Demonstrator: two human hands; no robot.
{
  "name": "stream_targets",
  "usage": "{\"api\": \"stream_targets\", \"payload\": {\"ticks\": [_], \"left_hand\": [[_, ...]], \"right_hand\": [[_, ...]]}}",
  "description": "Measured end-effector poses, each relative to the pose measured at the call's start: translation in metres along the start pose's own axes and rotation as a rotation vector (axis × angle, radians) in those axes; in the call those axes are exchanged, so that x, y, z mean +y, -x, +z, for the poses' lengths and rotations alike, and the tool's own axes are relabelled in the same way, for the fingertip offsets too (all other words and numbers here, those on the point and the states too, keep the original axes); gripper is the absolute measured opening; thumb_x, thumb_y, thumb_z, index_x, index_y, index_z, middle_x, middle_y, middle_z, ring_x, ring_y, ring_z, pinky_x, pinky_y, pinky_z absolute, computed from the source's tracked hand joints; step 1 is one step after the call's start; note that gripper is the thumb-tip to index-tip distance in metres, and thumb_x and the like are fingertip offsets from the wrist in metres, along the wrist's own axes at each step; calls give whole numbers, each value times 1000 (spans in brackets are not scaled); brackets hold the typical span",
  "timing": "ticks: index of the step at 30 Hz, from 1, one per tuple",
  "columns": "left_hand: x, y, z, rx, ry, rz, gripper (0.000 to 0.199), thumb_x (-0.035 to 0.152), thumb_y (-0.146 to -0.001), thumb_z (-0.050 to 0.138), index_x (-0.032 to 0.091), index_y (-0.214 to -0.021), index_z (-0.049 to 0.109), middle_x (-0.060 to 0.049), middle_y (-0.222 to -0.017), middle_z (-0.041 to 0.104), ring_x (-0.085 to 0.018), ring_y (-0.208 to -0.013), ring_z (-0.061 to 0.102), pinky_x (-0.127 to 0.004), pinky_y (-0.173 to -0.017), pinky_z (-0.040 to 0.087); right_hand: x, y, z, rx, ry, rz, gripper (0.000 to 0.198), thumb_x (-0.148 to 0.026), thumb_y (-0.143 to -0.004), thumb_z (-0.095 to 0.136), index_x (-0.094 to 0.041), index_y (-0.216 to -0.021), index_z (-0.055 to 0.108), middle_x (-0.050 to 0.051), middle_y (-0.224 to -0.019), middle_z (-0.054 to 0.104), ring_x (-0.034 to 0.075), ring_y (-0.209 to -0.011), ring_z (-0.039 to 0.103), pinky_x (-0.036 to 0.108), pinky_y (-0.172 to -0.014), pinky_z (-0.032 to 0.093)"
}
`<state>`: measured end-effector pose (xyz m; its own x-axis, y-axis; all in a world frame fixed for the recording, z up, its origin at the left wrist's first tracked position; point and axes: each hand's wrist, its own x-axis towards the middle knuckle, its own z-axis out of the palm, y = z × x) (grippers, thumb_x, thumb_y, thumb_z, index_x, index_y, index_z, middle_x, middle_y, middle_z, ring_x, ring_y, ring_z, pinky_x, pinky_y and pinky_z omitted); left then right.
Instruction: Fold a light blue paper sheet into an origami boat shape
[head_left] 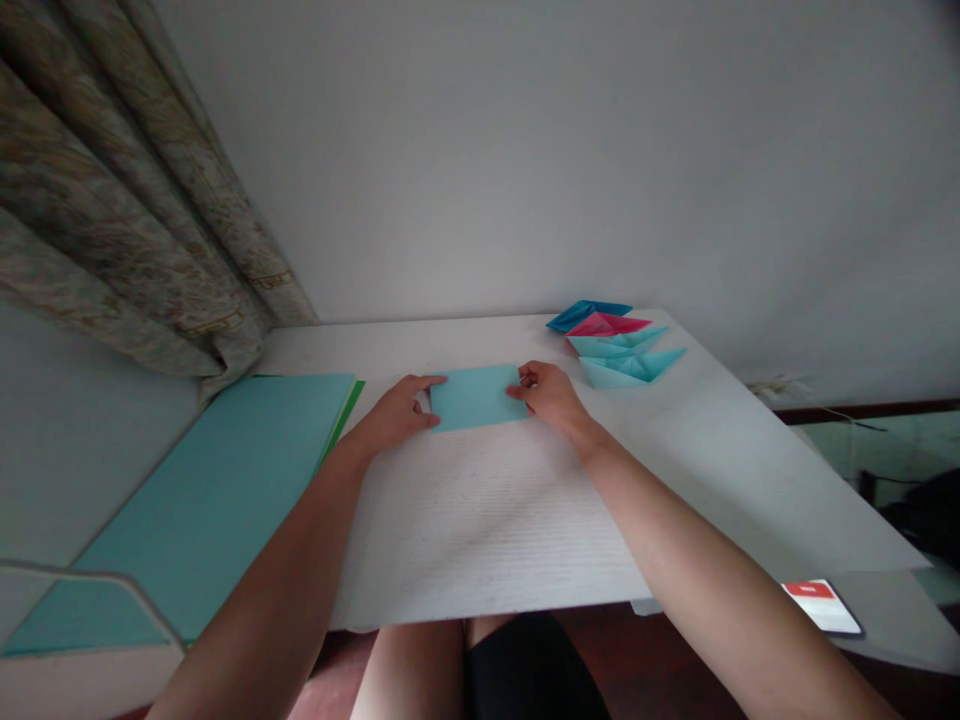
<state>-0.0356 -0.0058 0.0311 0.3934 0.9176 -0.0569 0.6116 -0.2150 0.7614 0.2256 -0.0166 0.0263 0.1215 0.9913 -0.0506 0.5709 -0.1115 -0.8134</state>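
Note:
A light-blue paper [478, 398], a small rectangle, lies in front of me on the white table. My left hand [401, 408] holds its left end, the index finger at the upper corner and the thumb at the lower one. At the right end my right hand [551, 395] pinches the paper between thumb and fingers. Just beyond that hand stand folded paper boats: two light-blue ones, the nearer light-blue boat [628, 370] closest to me, then a pink boat [606, 325] and a dark-blue boat [586, 314].
Large light-blue sheets [202, 500] lie on the left, with a green sheet [346, 415] showing beneath. A phone [823, 607] with a lit screen rests at the lower right. A patterned curtain [127, 170] hangs at the left; a wall [525, 160] stands behind the table [487, 530].

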Motion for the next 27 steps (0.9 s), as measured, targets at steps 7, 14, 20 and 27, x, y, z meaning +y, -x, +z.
{"api": "stream_targets", "payload": {"ticks": [7, 14, 20, 27], "left_hand": [[0, 0, 0, -3, -19, 41, 59, 15, -69, 67, 24, -127, 60, -4, -109, 52, -8, -62, 49, -26, -68, 47], [1, 2, 3, -36, -63, 59, 24, 13, -75, 64, 23, -92, 77, -4, -108, 48, -7, -64, 47, -24, -67, 46], [5, 3, 3, -53, -94, 78, 23, 11, -76, 62, 23, -88, 79, -6, -112, 50, -8, -65, 49, -26, -68, 45], [5, 3, 3, -57, -95, 96, 24, 12, -76, 62, 23, -88, 79, -6, -112, 51, -8, -66, 49, -25, -69, 46]], "right_hand": [[-2, 1, 0, 1, 19, 1, 18, -15, -72, 73, -19, -75, 55, -6, -57, 56, 8, -38, 49, 21, -40, 35], [-1, 1, -3, -25, 82, -19, 29, -14, -63, 79, -19, -82, 58, -6, -62, 59, 7, -42, 53, 20, -43, 36], [-2, 3, -7, -59, 152, -38, 36, -16, -59, 82, -19, -86, 58, -8, -60, 58, 9, -44, 54, 21, -43, 36], [-1, 4, -7, -66, 80, -14, 33, -13, -63, 79, -19, -88, 59, -7, -59, 57, 8, -43, 53, 20, -43, 37]]}}
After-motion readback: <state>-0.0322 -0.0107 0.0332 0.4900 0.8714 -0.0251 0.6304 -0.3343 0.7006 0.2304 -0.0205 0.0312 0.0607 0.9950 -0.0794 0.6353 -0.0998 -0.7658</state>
